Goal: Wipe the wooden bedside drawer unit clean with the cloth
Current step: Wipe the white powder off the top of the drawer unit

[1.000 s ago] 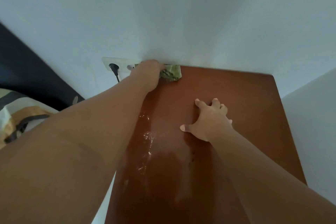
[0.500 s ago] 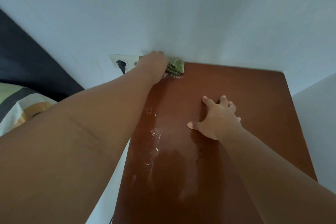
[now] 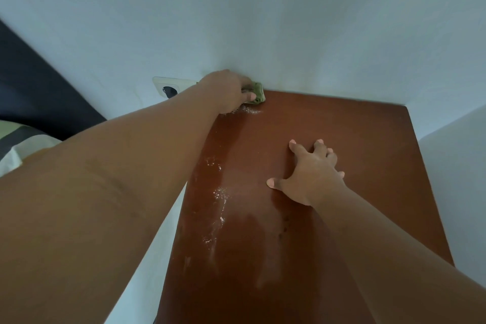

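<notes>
Much of the drawer unit's top (image 3: 342, 139) remains streaked with white residue (image 3: 219, 193), the left hand (image 3: 226, 91) gripping the green cloth (image 3: 258, 92) at its upper-left corner, right hand (image 3: 313, 176) splayed open mid-frame.

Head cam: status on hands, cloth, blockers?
Left hand shut on green cloth, back-left corner of wooden top. Right hand open, braced flat. White residue remains; wall socket adjacent.

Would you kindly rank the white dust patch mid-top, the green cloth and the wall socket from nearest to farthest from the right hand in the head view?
From the right hand:
1. White dust patch, just left on the wooden top.
2. Green cloth, far corner, under the left hand.
3. Wall socket, beyond the top's left edge.
</notes>
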